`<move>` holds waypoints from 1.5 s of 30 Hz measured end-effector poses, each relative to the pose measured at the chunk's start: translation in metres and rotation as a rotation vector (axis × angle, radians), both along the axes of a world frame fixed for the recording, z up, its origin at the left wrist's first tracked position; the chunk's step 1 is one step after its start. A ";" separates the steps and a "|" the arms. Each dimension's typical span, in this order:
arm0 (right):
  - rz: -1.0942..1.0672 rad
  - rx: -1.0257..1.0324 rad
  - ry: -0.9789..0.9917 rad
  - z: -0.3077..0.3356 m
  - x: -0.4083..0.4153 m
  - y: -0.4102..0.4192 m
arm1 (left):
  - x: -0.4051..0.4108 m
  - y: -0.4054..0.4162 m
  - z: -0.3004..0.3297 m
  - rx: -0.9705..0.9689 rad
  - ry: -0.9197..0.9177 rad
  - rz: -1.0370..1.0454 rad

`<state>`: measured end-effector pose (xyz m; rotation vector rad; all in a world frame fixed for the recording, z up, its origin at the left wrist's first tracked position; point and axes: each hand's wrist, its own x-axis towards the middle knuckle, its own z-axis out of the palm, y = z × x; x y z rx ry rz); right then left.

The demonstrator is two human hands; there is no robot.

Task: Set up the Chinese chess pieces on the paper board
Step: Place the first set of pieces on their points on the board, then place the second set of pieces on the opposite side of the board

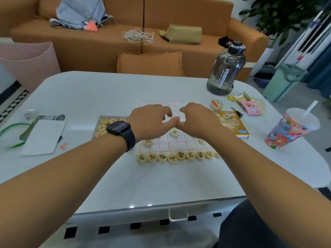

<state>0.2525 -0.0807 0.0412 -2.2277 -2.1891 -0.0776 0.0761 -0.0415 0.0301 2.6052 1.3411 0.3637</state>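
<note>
I see a thin white paper board (176, 145) with a red grid lying flat on the smooth pale desk (89, 90). Round cream discs with dark carved characters form a row of pieces (176, 157) along its near edge; a few more sit on the grid. A shallow tray (102, 127) at the left holds other discs, partly hidden by the watch (119, 129). My left hand (152, 120) and right hand (195, 119) hover together over mid-board, fingers curled, covering the squares beneath. I cannot tell whether either grip holds a disc. The yellow box (234, 124) is half hidden behind the right wrist.
</note>
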 end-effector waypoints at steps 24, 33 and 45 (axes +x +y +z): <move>-0.210 -0.236 0.197 0.456 -0.165 0.027 | -0.157 0.066 0.471 -0.221 0.144 -0.119; -0.354 -0.149 0.272 0.476 -0.191 0.051 | -0.165 0.100 0.509 -0.164 0.210 -0.284; -0.512 -0.198 0.309 0.466 -0.218 0.098 | -0.181 0.184 0.490 -0.273 0.275 -0.296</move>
